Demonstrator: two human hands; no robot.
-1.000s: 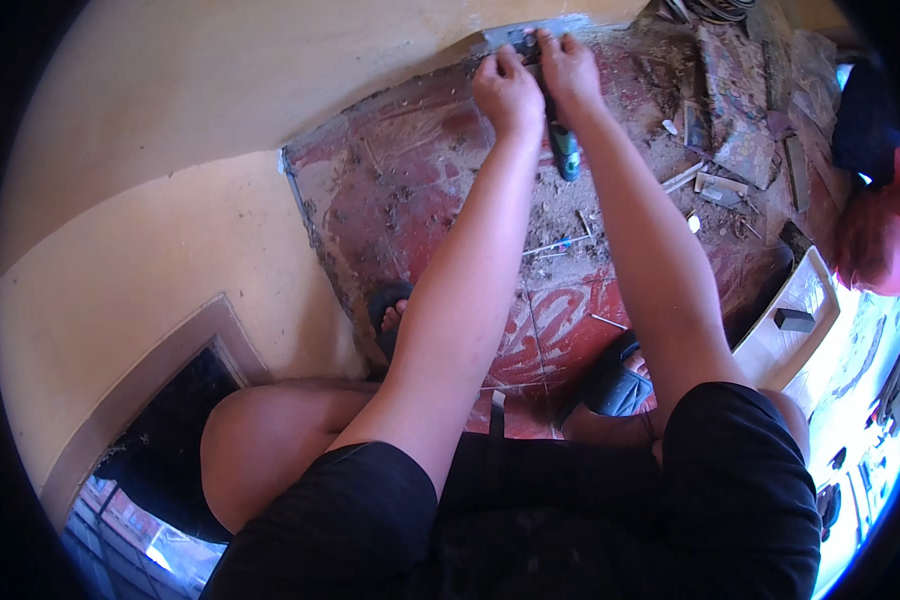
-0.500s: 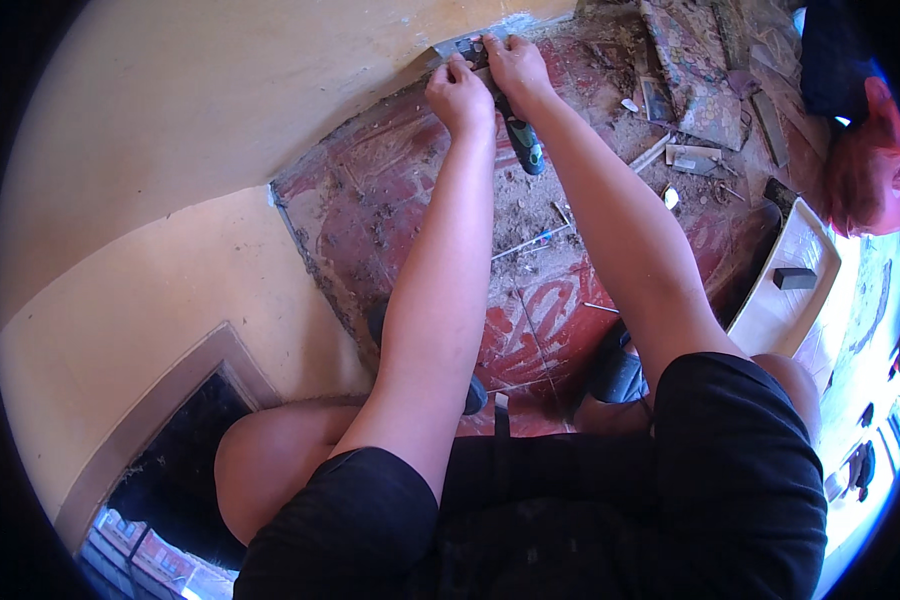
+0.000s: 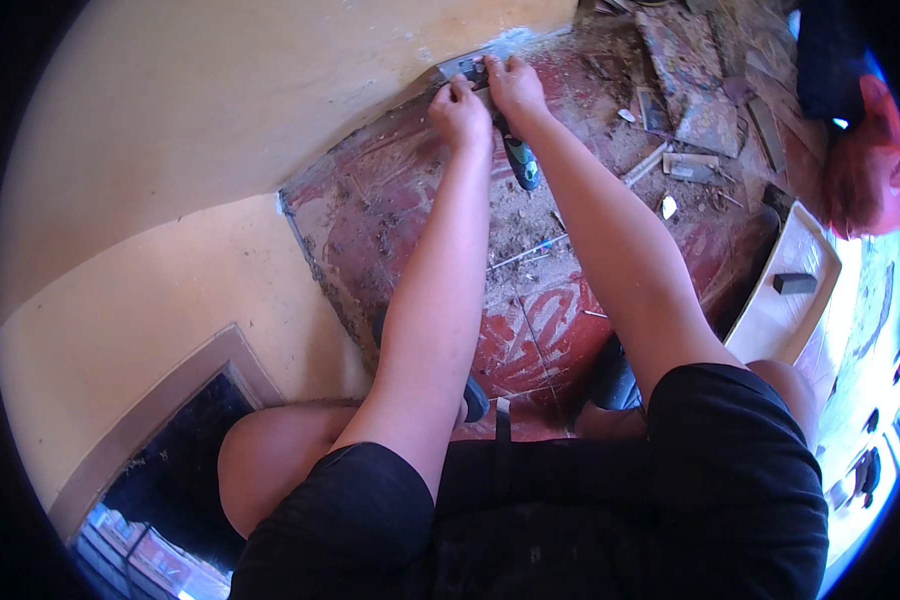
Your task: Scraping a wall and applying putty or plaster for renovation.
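Note:
Both of my arms stretch forward to the foot of the wall, over a dusty red floor. My left hand (image 3: 461, 115) is closed, its thumb and fingers pinching the near side of a flat grey piece (image 3: 460, 69) with dark marks. Close on its right, my right hand (image 3: 517, 92) is also closed, its fingertips on the right end of that piece. Below and between the hands, a black-and-green tool handle (image 3: 522, 163) slants toward me. Its upper end is hidden by the hands, so whether it joins the grey piece cannot be seen.
Beige wall (image 3: 260, 110) bounds the left and far side. Loose dirt, a thin rod (image 3: 530, 249) and a crumpled patterned sheet (image 3: 690, 80) litter the floor. At the right stand a cream tray (image 3: 770, 325) holding a dark block (image 3: 795, 283), and a red plastic bag (image 3: 870, 170).
The view has tipped slightly, so the hands and far floor sit a little lower in the picture. Both hands stay at the grey piece, with the handle below them.

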